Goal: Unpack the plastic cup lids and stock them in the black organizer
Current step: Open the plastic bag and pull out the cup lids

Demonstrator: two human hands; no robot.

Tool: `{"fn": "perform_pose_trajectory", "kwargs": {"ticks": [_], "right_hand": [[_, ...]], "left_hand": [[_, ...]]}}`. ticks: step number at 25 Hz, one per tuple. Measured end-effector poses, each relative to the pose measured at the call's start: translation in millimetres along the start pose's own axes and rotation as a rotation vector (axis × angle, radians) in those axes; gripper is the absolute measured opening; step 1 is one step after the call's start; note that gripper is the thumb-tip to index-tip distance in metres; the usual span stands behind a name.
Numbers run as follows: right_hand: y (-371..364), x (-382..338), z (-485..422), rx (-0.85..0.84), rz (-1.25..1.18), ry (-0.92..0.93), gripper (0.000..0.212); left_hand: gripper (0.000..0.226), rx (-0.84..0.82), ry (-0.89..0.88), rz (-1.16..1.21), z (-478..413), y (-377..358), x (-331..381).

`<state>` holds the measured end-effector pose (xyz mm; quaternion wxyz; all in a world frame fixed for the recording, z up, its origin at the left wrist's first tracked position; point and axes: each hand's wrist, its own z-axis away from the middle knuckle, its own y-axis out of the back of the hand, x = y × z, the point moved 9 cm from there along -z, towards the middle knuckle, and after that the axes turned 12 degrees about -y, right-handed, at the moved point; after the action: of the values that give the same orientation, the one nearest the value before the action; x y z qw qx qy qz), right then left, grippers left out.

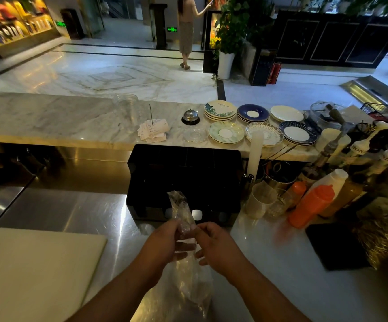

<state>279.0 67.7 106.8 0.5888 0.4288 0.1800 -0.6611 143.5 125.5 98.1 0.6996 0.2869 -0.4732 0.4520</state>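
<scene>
A clear plastic bag (188,275) hangs between my forearms over the steel counter, its twisted neck sticking up toward the black organizer (183,182). My left hand (165,240) and my right hand (214,242) both pinch the bag's neck from either side, just in front of the organizer. Whether lids are inside the bag is hard to tell through the crumpled film. The organizer stands upright against the marble ledge, its compartments dark.
A pale cutting board (32,270) lies at the left. Clear cups (260,201), an orange squeeze bottle (311,205) and syrup bottles (360,159) crowd the right. Stacked saucers (258,126), a bell (190,117) and receipts (153,131) sit on the marble ledge. A person stands far off.
</scene>
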Motion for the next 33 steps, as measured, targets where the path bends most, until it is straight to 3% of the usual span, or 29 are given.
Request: {"fn": "perform_pose_trajectory", "kwargs": {"ticks": [5, 11, 14, 19, 22, 23, 25, 27, 29, 31, 33], "right_hand": [[-2, -2, 1, -0.004, 0.0, 0.002, 0.032], [-6, -7, 6, -0.035, -0.009, 0.023, 0.031], [-8, -12, 10, -0.059, -0.018, 0.008, 0.033], [-5, -23, 16, -0.088, 0.048, 0.063, 0.014], [0, -28, 11, -0.062, 0.159, 0.087, 0.011], [2, -29, 10, -0.052, 0.229, 0.11, 0.011], [6, -30, 7, -0.017, 0.392, 0.138, 0.015], [11, -34, 6, -0.017, 0.459, 0.148, 0.019], [14, -44, 7, -0.033, 0.548, 0.194, 0.025], [11, -56, 7, -0.058, 0.714, 0.274, 0.032], [11, -70, 7, -0.019, 0.811, 0.349, 0.032]], "left_hand": [[0.059, -0.012, 0.022, 0.055, -4, 0, -5], [0.017, -0.088, -0.078, -0.158, -5, -5, 6], [0.017, -0.067, -0.136, -0.205, -5, -4, 11], [0.01, -0.091, -0.237, -0.37, -5, -7, 20], [0.018, -0.101, -0.266, -0.396, -6, -9, 24], [0.02, -0.134, -0.298, -0.455, -4, -12, 28], [0.028, -0.137, -0.523, -0.8, 6, -17, 49], [0.056, 0.021, -0.89, -1.232, 21, -22, 83], [0.078, 0.072, -1.069, -1.491, 28, -34, 104], [0.08, -0.123, -0.942, -1.644, 12, -44, 104], [0.064, -0.285, -0.693, -1.594, -4, -40, 95]]}}
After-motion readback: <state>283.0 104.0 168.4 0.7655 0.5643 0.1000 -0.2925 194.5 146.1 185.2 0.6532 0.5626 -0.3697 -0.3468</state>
